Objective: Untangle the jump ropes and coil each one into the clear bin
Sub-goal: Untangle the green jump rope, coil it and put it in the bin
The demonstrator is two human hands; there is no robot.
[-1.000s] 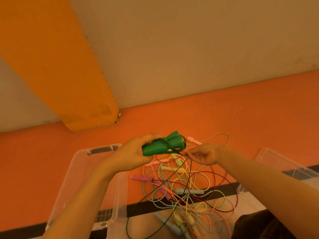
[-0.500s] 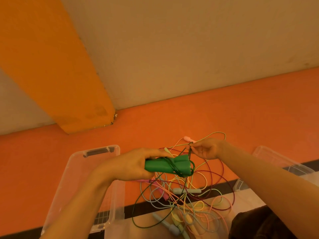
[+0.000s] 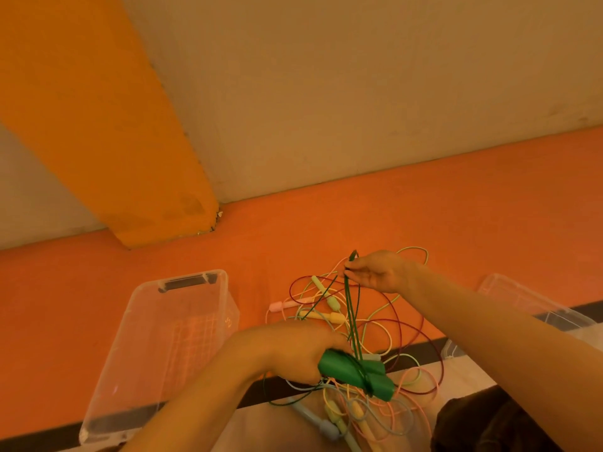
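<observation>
My left hand (image 3: 293, 349) grips the two green handles (image 3: 355, 373) of a jump rope, held together low over the pile. Its dark green cord (image 3: 354, 308) runs up as a doubled strand to my right hand (image 3: 378, 272), which pinches the cord's fold above the pile. Below both hands lies a tangle of jump ropes (image 3: 375, 347) in pink, yellow, pale green, pale blue and dark red, with several pastel handles showing. The clear bin (image 3: 137, 347) stands to the left of the pile and holds nothing that I can see.
A second clear container (image 3: 509, 295) sits at the right, partly behind my right forearm. The orange floor meets a beige wall at the back, with an orange pillar (image 3: 107, 125) at the left. A dark stripe crosses the floor under the pile.
My left hand has lowered the green handles toward me. My right hand has drawn the green cord up and away, stretching it taut between the hands.
</observation>
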